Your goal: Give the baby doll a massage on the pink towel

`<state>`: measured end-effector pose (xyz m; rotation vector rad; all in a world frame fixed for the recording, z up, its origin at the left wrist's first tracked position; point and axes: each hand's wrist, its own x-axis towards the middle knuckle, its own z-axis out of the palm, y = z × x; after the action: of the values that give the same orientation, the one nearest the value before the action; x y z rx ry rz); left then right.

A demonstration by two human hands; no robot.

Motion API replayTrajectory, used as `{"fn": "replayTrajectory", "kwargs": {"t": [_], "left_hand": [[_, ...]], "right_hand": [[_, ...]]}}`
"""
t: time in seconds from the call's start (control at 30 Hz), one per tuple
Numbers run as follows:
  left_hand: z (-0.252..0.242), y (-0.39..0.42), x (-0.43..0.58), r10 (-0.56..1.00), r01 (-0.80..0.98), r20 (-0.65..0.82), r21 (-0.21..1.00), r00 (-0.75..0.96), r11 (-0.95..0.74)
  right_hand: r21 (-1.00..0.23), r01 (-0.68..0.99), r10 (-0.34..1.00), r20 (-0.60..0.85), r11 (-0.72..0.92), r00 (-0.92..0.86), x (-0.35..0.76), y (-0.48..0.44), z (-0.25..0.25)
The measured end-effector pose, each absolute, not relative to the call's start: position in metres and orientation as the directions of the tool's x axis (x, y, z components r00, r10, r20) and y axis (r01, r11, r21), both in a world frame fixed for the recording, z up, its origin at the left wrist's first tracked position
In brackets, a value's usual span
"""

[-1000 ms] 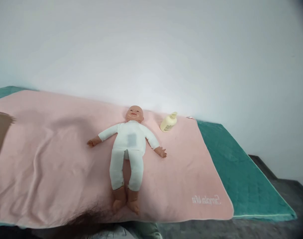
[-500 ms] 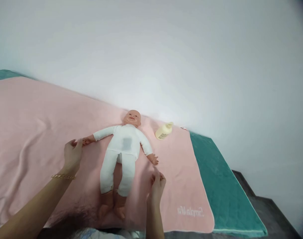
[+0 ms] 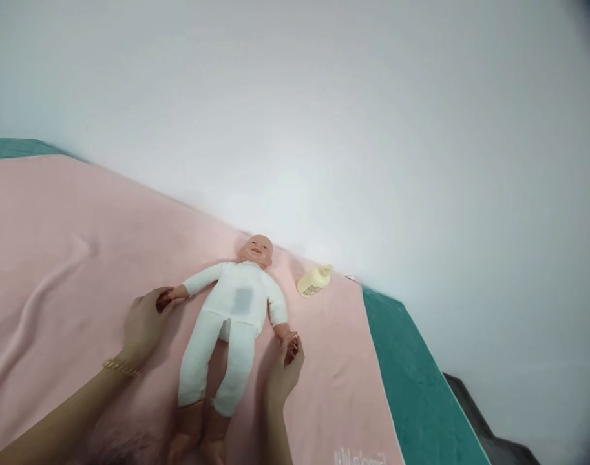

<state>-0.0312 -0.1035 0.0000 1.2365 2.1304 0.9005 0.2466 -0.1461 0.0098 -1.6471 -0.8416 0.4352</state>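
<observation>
A baby doll [image 3: 241,300] with a white cloth body lies on its back on a pink blanket [image 3: 338,368], its head toward the wall. My left hand [image 3: 147,321], a gold bracelet at its wrist, is closed around the doll's hand on the left side. On the other side, my right hand [image 3: 285,374] has its fingers curled round the doll's other hand. Both doll arms are spread out from the body. Beyond the doll's right-hand arm in view, a pale yellow pump bottle [image 3: 315,281] leans over to the right.
A white wall [image 3: 324,129] runs along the back edge of the bedding. Green quilted bedding [image 3: 415,374] shows past the blanket on the right and at the far left. Dark trim [image 3: 469,400] meets the wall at lower right.
My right hand has moved up and closed on the doll's hand. My left hand now wraps further around the other doll hand. The view has tilted up, so the doll appears lower.
</observation>
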Motion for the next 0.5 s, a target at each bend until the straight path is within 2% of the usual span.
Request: {"fn": "replayTrajectory", "kwargs": {"t": [0.13,0.33,0.5], "left_hand": [[0.003,-0.106,-0.031,0.85,0.455,-0.136,0.796,-0.509,0.4],[0.011,-0.109,-0.024,0.759,0.176,-0.183,0.914,-0.624,0.366],[0.044,-0.075,-0.022,0.761,0.221,-0.084,0.931,-0.643,0.289]], "right_hand": [[-0.966,0.255,0.713,0.144,-0.049,0.686,0.245,-0.144,0.0],[-0.969,0.245,0.701,0.188,0.019,0.688,0.262,-0.146,-0.009],[-0.972,0.226,0.729,0.198,0.06,0.655,0.278,-0.11,0.028]]}}
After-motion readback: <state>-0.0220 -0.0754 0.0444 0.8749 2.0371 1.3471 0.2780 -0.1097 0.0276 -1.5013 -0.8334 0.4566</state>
